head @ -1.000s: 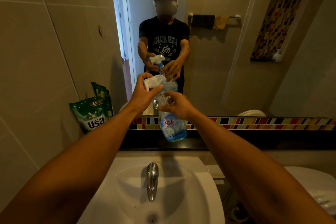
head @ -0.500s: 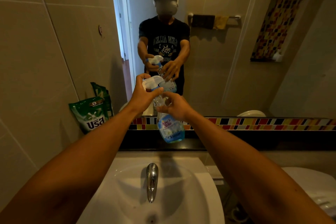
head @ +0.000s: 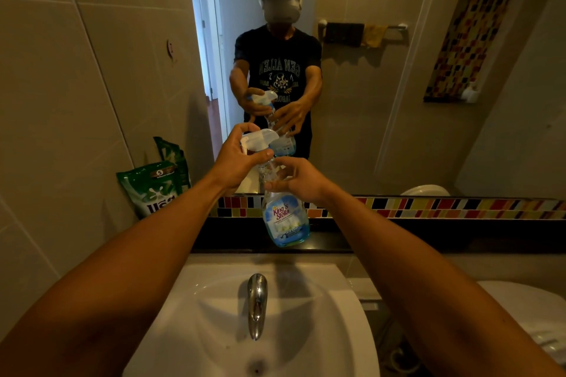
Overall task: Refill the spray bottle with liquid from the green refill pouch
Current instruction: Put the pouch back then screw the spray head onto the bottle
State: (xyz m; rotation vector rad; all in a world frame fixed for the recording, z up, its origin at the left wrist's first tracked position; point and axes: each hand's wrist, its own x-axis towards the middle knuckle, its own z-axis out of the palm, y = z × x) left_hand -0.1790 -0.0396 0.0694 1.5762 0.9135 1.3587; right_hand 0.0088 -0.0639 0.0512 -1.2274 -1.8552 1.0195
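A clear spray bottle (head: 286, 222) with a blue label and a little blue liquid at the bottom is held up above the black ledge, in front of the mirror. My left hand (head: 237, 162) grips its white trigger head (head: 257, 138). My right hand (head: 298, 179) is closed around the bottle's neck and shoulder, fingers partly spread. The green refill pouch (head: 153, 188) leans upright against the tiled wall at the left end of the ledge, away from both hands.
A white sink basin (head: 321, 315) with a chrome tap (head: 257, 304) lies directly below the bottle. The black ledge (head: 398, 239) and a coloured mosaic strip (head: 428, 208) run under the mirror. A toilet (head: 533, 312) sits at the lower right.
The bottle has shifted slightly left and tilted a little between the frames. My left hand has turned on the trigger head while the right hand kept hold of the neck.
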